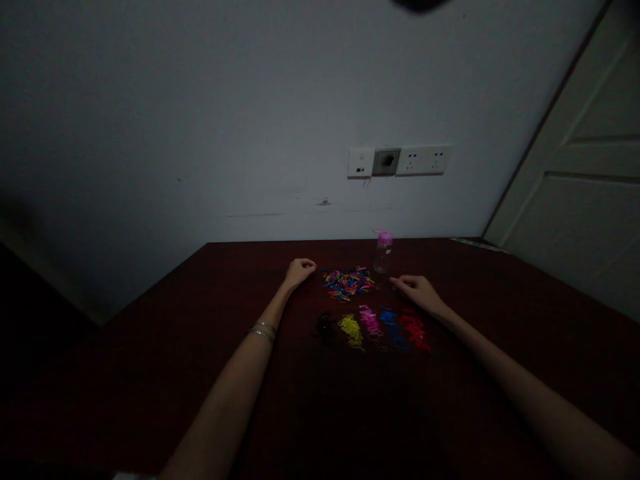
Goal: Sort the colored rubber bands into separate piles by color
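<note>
Left of a mixed pile of small coloured bands (347,283), my left hand (300,271) rests on the dark red table with its fingers curled together. My right hand (416,289) lies right of the pile, thumb and fingertips pinched close; anything between them is too small to make out. Nearer to me, sorted bands lie in a row: black (326,325), yellow (352,332), pink (371,323), blue (393,327) and red (415,330). A clear bottle with a pink lid (383,253) stands upright behind my right hand.
The dark red table (200,307) meets a pale wall (240,133) at its back edge. Sockets and switches (400,161) are set in the wall. A panelled door (590,167) is at the right. A flat strip (480,245) lies at the table's back right.
</note>
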A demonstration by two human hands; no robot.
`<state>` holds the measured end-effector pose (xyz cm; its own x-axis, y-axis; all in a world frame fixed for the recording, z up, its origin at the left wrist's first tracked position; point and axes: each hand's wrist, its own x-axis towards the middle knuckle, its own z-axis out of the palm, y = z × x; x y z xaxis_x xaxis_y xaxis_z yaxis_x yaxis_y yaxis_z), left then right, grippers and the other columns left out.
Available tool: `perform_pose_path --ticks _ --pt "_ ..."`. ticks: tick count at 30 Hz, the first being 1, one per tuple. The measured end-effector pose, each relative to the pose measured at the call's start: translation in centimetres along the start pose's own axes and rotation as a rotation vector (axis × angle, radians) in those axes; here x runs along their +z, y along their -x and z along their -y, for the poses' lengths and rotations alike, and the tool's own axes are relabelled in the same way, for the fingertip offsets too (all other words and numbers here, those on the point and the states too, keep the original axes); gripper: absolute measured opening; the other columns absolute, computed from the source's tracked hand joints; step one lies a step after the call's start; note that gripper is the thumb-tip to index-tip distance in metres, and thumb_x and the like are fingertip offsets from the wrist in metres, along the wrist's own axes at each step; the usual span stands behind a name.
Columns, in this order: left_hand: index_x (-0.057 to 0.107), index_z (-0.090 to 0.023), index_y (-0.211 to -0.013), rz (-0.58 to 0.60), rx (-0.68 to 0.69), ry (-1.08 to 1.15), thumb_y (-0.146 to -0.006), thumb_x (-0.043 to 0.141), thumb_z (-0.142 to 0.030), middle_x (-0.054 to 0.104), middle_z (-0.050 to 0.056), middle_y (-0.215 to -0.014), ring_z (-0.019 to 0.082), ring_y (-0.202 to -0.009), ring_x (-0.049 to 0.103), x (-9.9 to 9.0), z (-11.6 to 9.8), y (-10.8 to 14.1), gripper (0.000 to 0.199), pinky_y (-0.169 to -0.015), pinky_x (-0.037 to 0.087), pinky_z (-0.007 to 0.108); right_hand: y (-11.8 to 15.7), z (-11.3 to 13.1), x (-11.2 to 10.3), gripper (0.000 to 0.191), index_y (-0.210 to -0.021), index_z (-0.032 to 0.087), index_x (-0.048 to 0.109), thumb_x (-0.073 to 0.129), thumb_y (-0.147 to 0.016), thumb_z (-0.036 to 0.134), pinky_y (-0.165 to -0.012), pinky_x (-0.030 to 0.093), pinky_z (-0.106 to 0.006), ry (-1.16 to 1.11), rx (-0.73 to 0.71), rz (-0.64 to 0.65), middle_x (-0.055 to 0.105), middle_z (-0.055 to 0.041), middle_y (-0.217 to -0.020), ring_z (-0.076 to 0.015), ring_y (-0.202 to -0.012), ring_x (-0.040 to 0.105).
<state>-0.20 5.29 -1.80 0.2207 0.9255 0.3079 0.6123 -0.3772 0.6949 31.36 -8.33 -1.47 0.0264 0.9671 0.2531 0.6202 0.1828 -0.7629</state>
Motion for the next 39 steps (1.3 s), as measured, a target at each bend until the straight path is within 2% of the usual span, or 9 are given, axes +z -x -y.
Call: perform_pose_path --ticks 6,11,15,27,33,39 --pt "0.066 -0.024 -0.096 0.053 0.023 -0.264 -0.072 0.055 -0.04 0.066 0.002 -0.086 0.015 -0.08 0.058 -0.3 -1.3 0.8 0.031 -0.07 0.042 0.022 0.1 0.1 0.0 0.047 -0.059 0.015 0.055 0.045 -0.075 0.057 -0.045 0.027 -0.022 -0.009 -0.002 0.001 0.045 0.0019 -0.048 -0.0095 -0.046 0.038" --pt "0.064 -0.025 -0.1 0.085 0.1 -0.375 -0.076 0.052 -0.035 0.062 0.003 -0.102 0.017 -0.092 0.056 0.0 -1.4 0.8 0.029 -0.077 0.041 0.023 0.0 -0.2 0.1 0.047 -0.061 0.014 0.058 0.044 -0.074 0.058 -0.044 0.027 -0.022 0.003 0.004 0.004 0.045 0.0016 -0.048 -0.0097 -0.046 0.039" --pt "0.065 -0.025 -0.1 0.118 0.153 -0.436 -0.078 0.049 -0.032 0.059 0.006 -0.101 0.019 -0.092 0.054 0.2 -1.7 0.7 0.028 -0.076 0.041 0.025 0.1 -0.1 0.1 0.047 -0.061 0.014 0.057 0.044 -0.074 0.057 -0.045 0.028 -0.022 0.002 -0.003 0.017 0.046 0.0013 -0.049 -0.0101 -0.048 0.04" --pt "0.066 -0.022 -0.087 0.099 0.194 -0.363 -0.077 0.051 -0.025 0.059 0.005 -0.095 0.017 -0.089 0.054 0.5 -1.4 0.5 0.018 -0.075 0.041 0.025 0.4 0.7 0.0 0.048 -0.058 0.015 0.055 0.043 -0.074 0.059 -0.046 0.028 -0.023 0.028 -0.023 0.013 0.045 0.0019 -0.048 -0.0099 -0.047 0.039" --pt "0.065 -0.019 -0.081 0.081 0.143 -0.309 -0.074 0.052 -0.021 0.06 0.005 -0.091 0.014 -0.083 0.055 0.6 -1.4 0.5 0.015 -0.072 0.041 0.022 0.4 0.7 0.0 0.049 -0.057 0.015 0.054 0.043 -0.072 0.061 -0.046 0.028 -0.023 0.005 -0.014 0.023 0.045 0.002 -0.048 -0.01 -0.046 0.038" --pt "0.064 -0.017 -0.079 0.053 0.153 -0.272 -0.073 0.053 -0.023 0.06 0.004 -0.087 0.014 -0.079 0.054 0.5 -1.5 0.4 0.014 -0.07 0.041 0.023 0.3 0.4 0.1 0.048 -0.059 0.015 0.054 0.043 -0.074 0.059 -0.045 0.028 -0.023 0.002 -0.003 0.031 0.045 0.0018 -0.049 -0.01 -0.047 0.039"
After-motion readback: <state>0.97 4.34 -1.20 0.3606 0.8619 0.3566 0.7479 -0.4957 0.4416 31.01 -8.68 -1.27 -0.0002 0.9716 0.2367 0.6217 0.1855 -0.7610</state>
